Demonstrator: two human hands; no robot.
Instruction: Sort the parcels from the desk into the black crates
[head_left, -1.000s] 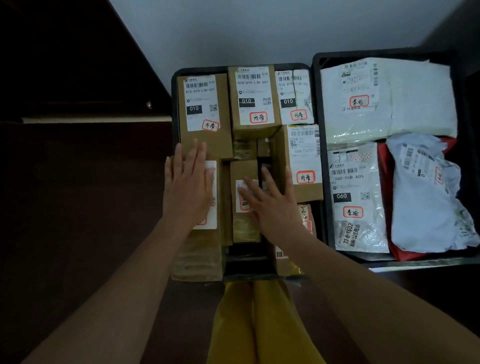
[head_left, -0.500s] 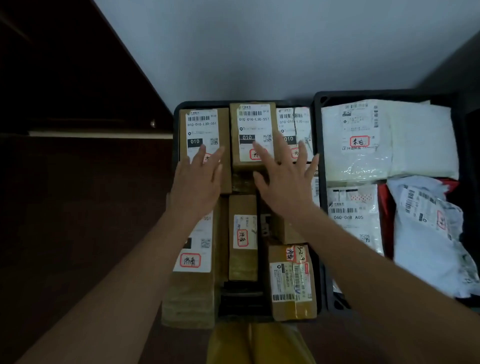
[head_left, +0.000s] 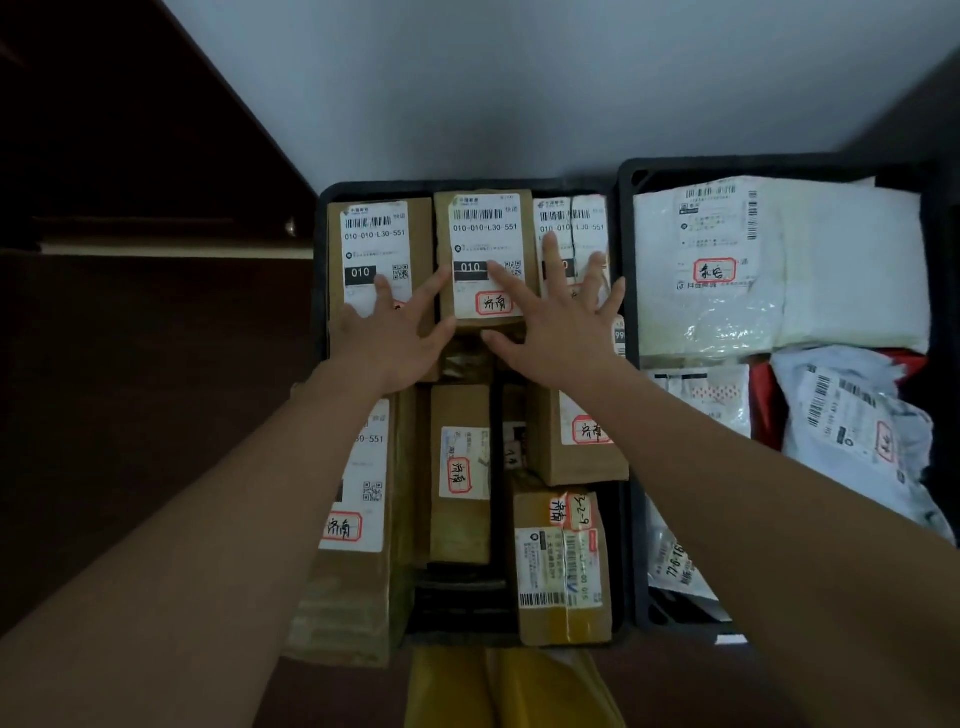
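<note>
Two black crates stand side by side against the wall. The left crate (head_left: 324, 208) is packed with several brown cardboard parcels bearing white labels. The right crate (head_left: 626, 218) holds soft white and grey mailer bags. My left hand (head_left: 395, 332) lies flat with spread fingers on the far-left box (head_left: 379, 234). My right hand (head_left: 561, 317) is spread over the far-right box (head_left: 571, 218), its thumb and index finger flanking the middle far box (head_left: 483, 234). Neither hand grips anything.
A long box (head_left: 348, 587) sticks out over the left crate's near edge. A yellow parcel (head_left: 509, 691) lies in front of the crates. A dark wooden cabinet (head_left: 130, 182) stands at left. A large white mailer (head_left: 841, 260) fills the right crate's far end.
Both hands have moved away from me, from the near boxes to the far row of boxes in the left crate, fingers spreading wider. The view has tilted up.
</note>
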